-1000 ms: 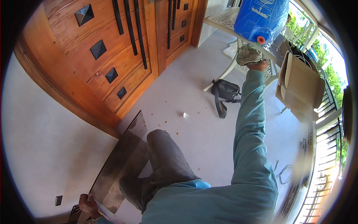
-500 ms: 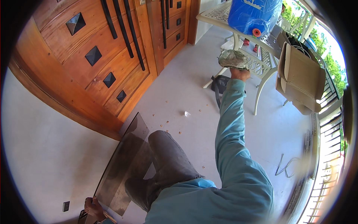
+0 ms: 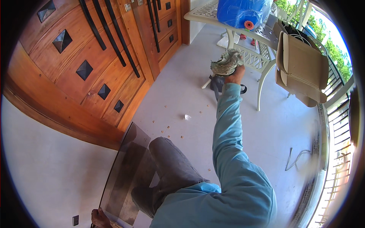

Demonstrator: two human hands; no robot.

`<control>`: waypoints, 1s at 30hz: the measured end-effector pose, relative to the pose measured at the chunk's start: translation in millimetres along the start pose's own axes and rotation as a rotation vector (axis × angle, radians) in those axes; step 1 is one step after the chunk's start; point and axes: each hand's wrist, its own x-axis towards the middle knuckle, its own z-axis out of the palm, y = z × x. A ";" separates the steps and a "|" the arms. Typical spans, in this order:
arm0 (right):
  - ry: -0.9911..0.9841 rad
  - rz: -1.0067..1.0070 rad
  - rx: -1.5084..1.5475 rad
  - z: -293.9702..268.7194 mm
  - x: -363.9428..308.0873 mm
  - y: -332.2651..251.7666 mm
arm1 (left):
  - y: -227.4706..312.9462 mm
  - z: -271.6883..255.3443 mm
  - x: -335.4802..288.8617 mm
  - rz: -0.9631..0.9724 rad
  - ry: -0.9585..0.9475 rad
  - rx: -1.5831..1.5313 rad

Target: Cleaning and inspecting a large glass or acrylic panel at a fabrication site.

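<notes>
Right hand (image 3: 235, 74) with crumpled wad (image 3: 226, 62): shifted leftward against the white openwork patio table (image 3: 203, 13), from below the jug to in front of the table's near-left leg; fingers clenched on the wad, cloth or paper cannot be told. Left hand (image 3: 100, 218): grasping the near edge of a tinted glass pane (image 3: 125, 178), the pane slanting on the near side of the table, well to its left. Blue plastic jug (image 3: 243, 12), one: on the tabletop, wrapped in clear film, red-ringed spout (image 3: 249, 25) facing the near edge; contents not visible. Brown cardboard box (image 3: 304, 64), one: right of the table, flaps open, holding a white cable (image 3: 302, 38) and dark items too obscured to identify. Black shoulder bag (image 3: 217, 83), one: on the floor by the table's near-left leg, partly hidden behind the wad and right hand; contents not visible.
</notes>
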 end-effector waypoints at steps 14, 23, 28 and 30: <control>-0.315 -0.421 -0.565 36.1 100.2 -35.8 | 42.9 -34.5 23.0 -0.287 -0.470 0.263; -0.255 -0.370 -0.260 53.4 86.9 -36.3 | 29.2 -32.0 23.5 -0.234 -0.574 0.276; -0.337 -0.593 -0.622 40.2 99.3 -40.6 | 25.9 -25.2 10.1 -0.164 -0.402 0.236; -0.393 -0.816 -1.019 29.0 102.7 -44.1 | 23.7 -24.2 9.1 -0.134 -0.307 0.225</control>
